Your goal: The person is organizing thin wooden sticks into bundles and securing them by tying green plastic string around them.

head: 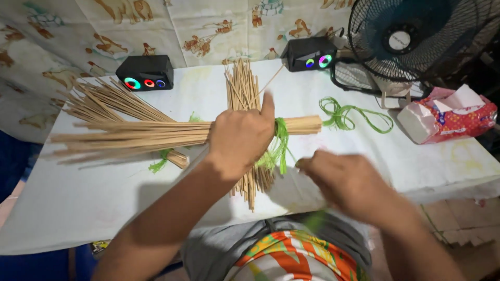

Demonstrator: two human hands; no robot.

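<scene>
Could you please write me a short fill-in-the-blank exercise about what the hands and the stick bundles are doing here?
1. The left hand presses down on a bundle of thin ____ sticks.
2. The string tied around the bundle is ____ in colour.
3. The blurred right hand is near the string's loose ____.
4. Two small black ____ with coloured lights stand at the table's far edge.

Missing words: wooden; green; end; speakers

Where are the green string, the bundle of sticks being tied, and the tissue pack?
Green string [281, 140], head view, on the wrap around the bundle.
Stick bundle [156, 132], head view, mid-length.
Tissue pack [458, 117], head view, on its patterned side.
</scene>
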